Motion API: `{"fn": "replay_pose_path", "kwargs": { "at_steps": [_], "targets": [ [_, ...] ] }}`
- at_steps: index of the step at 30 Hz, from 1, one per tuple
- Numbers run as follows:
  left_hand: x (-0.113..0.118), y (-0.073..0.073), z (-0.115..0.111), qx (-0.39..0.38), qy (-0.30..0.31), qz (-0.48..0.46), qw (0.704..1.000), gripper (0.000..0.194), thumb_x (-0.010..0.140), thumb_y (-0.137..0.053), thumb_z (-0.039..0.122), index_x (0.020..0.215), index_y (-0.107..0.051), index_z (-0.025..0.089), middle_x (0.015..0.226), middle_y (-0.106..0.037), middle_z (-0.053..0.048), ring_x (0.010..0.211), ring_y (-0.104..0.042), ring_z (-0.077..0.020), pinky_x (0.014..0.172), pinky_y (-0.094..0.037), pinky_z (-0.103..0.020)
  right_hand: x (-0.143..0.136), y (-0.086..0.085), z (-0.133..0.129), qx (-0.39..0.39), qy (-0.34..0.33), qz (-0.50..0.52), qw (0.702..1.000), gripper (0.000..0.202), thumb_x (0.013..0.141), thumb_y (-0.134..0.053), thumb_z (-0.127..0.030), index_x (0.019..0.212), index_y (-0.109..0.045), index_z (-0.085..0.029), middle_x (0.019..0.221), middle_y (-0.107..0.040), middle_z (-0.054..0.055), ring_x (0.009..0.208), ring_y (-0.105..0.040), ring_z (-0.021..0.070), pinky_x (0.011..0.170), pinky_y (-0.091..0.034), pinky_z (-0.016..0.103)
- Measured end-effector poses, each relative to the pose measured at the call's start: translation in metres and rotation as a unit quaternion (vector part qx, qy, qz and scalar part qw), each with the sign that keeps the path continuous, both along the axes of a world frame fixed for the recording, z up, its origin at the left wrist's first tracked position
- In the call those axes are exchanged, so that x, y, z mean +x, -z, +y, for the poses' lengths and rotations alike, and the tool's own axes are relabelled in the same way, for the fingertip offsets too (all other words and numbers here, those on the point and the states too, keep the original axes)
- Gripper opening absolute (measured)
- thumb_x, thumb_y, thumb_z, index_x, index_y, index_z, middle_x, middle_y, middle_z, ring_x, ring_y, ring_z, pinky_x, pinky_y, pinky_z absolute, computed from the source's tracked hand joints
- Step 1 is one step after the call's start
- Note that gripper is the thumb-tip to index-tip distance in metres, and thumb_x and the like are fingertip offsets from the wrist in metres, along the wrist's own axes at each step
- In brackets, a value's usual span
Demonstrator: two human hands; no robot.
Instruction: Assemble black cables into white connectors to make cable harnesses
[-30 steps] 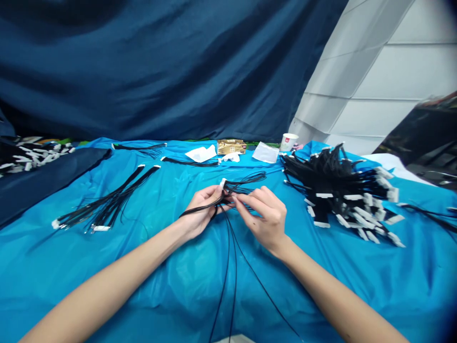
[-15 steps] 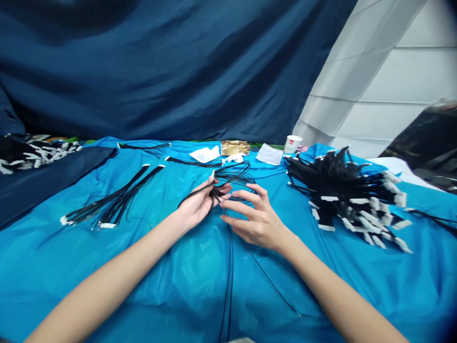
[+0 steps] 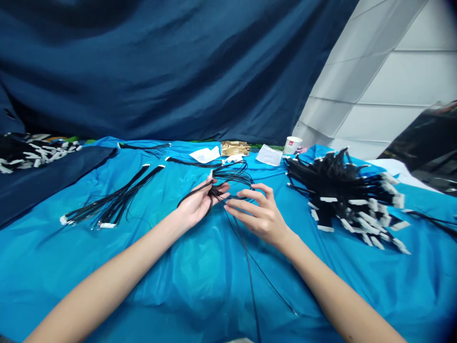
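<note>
No writing can be read, even on the cup (image 3: 293, 146) and gold pack (image 3: 234, 148).

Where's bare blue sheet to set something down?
The sheet between the two near-left cable bundles and the left forearm, and between the right forearm and the big cable pile. It's crowded at the back, around the gold packet and cup; between the forearms, loose strands trail.

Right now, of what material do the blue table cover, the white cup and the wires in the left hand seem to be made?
Blue table cover: perhaps thin plastic or coated cloth, with a soft sheen along its creases. White cup: likely paper, fairly matte, with a red mark. Wires in the left hand: dull black, bending in loops, so probably plastic-coated.
</note>
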State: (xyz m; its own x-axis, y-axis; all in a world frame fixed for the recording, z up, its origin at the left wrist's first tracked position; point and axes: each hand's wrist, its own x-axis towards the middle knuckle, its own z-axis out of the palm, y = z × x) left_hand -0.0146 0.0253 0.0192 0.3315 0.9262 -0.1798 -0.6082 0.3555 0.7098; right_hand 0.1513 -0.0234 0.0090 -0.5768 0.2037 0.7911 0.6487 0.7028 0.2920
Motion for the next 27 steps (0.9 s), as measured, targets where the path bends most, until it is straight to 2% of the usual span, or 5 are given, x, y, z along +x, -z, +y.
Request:
{"fn": "replay_pose_path", "kwargs": {
  "at_steps": [10,14,18,24,27],
  "targets": [
    [0.0,0.004,0.002,0.015,0.005,0.007,1.0,0.019,0.085,-0.043,0.018,0.073,-0.056,0.013,0.075,-0.065,-0.007,0.082,-0.064,-0.0186,0.083,-0.048,-0.04,0.0,-0.002,0.0,-0.104,-0.034,0.125,0.986,0.016,0.077,-0.06,-0.014,0.089,-0.065,-0.024,0.091,-0.069,-0.002,0.094,-0.055,0.0169,0.089,-0.038,0.04],
    [0.002,0.005,-0.003,0.067,0.01,0.046,0.997,0.012,0.082,-0.05,0.022,0.078,-0.057,0.013,0.079,-0.066,-0.008,0.082,-0.064,-0.0183,0.081,-0.049,-0.038,0.001,-0.01,0.002,-0.251,-0.098,0.41,0.871,0.01,0.081,-0.056,-0.02,0.082,-0.065,-0.021,0.085,-0.068,0.003,0.097,-0.056,0.0187,0.086,-0.045,0.038],
    [0.004,0.01,-0.007,0.102,-0.009,0.086,0.991,0.017,0.076,-0.058,0.029,0.075,-0.058,0.012,0.079,-0.065,-0.007,0.082,-0.063,-0.0185,0.08,-0.049,-0.038,0.009,-0.017,0.006,-0.24,-0.114,0.597,0.757,0.021,0.086,-0.048,-0.028,0.099,-0.063,-0.022,0.07,-0.06,0.001,0.066,-0.059,0.0125,0.066,-0.051,0.032],
    [0.006,0.017,-0.012,0.163,-0.016,0.097,0.982,0.025,0.074,-0.06,0.036,0.078,-0.062,0.012,0.081,-0.065,-0.007,0.081,-0.06,-0.0161,0.084,-0.046,-0.036,0.0,-0.012,-0.01,-0.063,0.036,0.374,0.925,0.021,0.077,-0.059,-0.016,0.095,-0.067,-0.025,0.063,-0.054,-0.001,0.051,-0.047,0.0078,0.048,-0.04,0.022],
    [0.007,0.016,-0.015,0.163,-0.017,0.104,0.981,0.025,0.072,-0.062,0.036,0.078,-0.064,0.012,0.081,-0.065,-0.007,0.083,-0.06,-0.0166,0.082,-0.047,-0.034,-0.009,-0.005,-0.013,-0.048,0.038,0.268,0.961,0.014,0.076,-0.06,-0.013,0.086,-0.067,-0.02,0.061,-0.057,0.0,0.051,-0.049,0.0079,0.048,-0.04,0.021]
  ]
}}
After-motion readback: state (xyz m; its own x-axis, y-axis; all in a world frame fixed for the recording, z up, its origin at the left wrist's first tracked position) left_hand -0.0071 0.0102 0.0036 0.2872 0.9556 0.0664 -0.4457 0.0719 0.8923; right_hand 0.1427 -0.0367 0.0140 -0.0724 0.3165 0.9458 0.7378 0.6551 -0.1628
